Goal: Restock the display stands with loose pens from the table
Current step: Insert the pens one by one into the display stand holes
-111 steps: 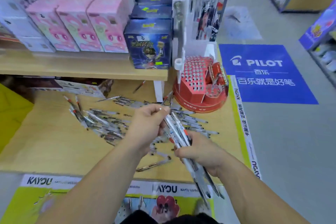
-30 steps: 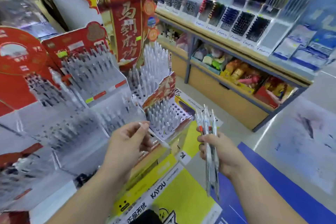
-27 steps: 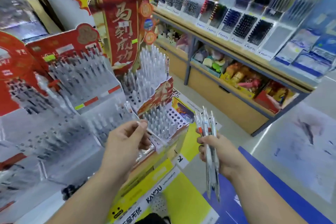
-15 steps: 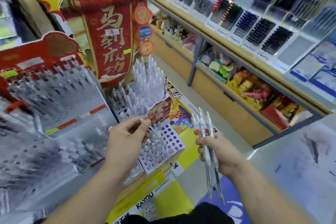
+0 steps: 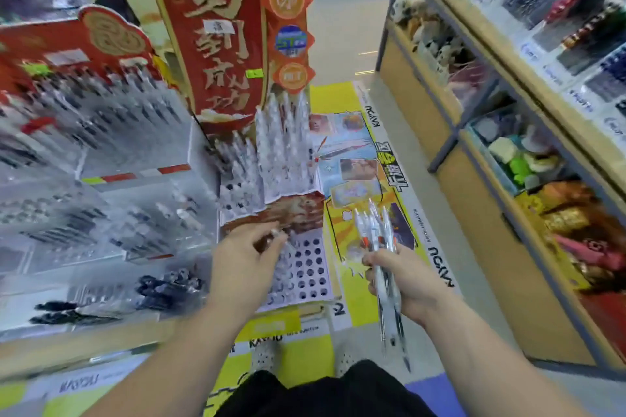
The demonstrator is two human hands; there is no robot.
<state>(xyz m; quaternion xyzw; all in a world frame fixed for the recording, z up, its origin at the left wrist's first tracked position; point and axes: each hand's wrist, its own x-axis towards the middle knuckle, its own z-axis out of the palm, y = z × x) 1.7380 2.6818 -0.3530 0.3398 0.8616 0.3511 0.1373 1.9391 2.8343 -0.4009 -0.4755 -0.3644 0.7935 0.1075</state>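
Gripping pens (image 5: pixel 375 231), right hand (image 5: pixel 408 283), seemingly left hand (image 5: pixel 241 264)

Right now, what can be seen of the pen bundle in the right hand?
The pen bundle is several slim pens with clear, plastic-looking barrels and orange-red bands just above the fist; blur hides the count. It stands nearly upright, fanned slightly at the top, dark tips pointing down. The right hand grips its middle, fingers curled round it. It hangs right of the holed tray, touching nothing else visible.
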